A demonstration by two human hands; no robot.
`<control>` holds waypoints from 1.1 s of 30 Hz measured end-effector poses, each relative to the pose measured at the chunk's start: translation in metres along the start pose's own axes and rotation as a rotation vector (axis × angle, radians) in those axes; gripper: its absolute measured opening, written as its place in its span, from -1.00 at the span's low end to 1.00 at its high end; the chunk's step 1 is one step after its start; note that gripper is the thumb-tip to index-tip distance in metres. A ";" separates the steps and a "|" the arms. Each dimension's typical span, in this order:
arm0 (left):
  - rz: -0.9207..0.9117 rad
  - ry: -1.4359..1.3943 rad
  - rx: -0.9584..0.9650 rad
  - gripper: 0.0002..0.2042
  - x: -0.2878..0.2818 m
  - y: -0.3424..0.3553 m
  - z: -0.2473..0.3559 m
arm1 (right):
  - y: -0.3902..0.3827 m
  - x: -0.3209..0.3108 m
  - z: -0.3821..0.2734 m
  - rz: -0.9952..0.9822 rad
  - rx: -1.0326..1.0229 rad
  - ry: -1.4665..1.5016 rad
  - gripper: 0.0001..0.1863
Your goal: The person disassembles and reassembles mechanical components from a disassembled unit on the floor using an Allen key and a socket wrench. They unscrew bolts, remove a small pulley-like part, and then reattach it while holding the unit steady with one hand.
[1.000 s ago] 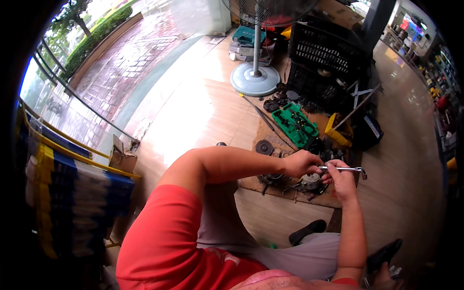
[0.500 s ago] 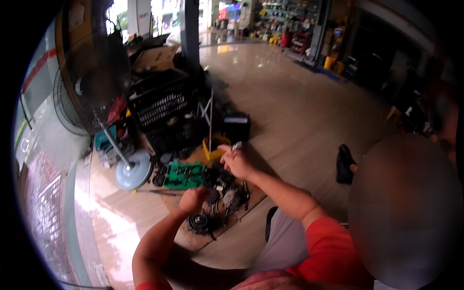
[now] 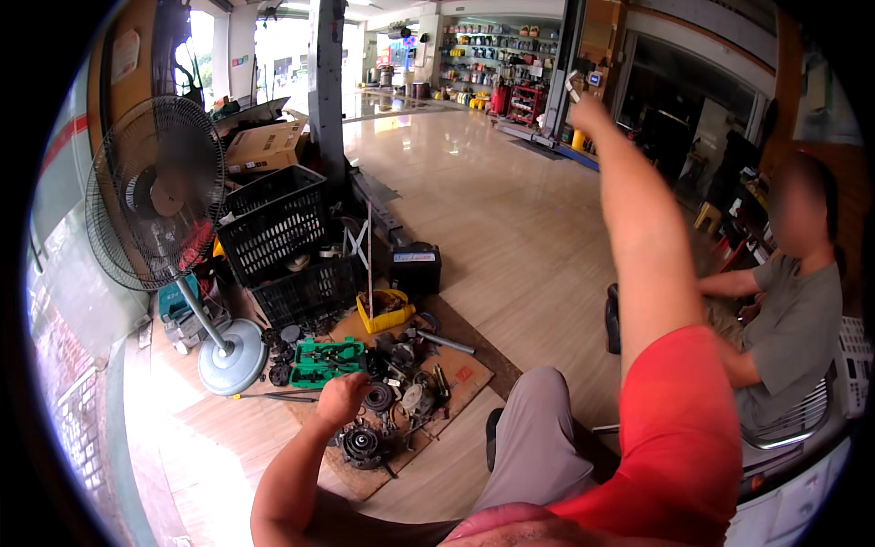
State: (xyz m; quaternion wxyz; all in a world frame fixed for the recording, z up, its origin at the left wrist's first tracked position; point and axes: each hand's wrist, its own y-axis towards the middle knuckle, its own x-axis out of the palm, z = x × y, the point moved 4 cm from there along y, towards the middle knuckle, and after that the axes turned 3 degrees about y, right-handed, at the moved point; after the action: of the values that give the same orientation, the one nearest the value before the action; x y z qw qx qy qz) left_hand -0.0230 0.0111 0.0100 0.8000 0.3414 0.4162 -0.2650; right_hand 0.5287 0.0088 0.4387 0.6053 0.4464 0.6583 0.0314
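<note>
My right hand (image 3: 589, 116) is lifted high ahead of me, the arm stretched far out over the floor. Its fingers are closed on a small silvery part (image 3: 574, 87), too small to name. Low on the left, my left hand (image 3: 342, 399) is closed, and whatever lies inside it is hidden. Just beyond it sits an open green tool case (image 3: 326, 362) with dark tools inside. Right of that hand is a dark ring-shaped part (image 3: 378, 396). A round black machine part (image 3: 361, 444) lies nearer me on the cardboard (image 3: 468, 375), among several greasy metal parts.
A standing fan (image 3: 232, 354) and black plastic crates (image 3: 273, 214) stand at the left. Beyond the parts are a yellow tray (image 3: 384, 314) and a black battery (image 3: 416, 271). A seated person (image 3: 786, 314) is at the right. Stocked shelves (image 3: 499, 59) line the back.
My right hand has risen from above the parts to far ahead, carrying the small silvery part. My left hand stays low by the tool case. The view has tilted upward.
</note>
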 end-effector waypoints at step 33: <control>-0.161 -0.216 -0.055 -0.85 0.069 0.012 0.014 | -0.414 0.281 -0.144 -0.918 -0.560 0.604 -0.59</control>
State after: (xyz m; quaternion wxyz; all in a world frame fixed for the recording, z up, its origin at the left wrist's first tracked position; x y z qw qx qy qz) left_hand 0.0276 -0.0016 -0.0386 0.8252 0.2546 0.3610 -0.3522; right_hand 0.2192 0.0080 0.0201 0.4379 -0.0871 0.8925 0.0645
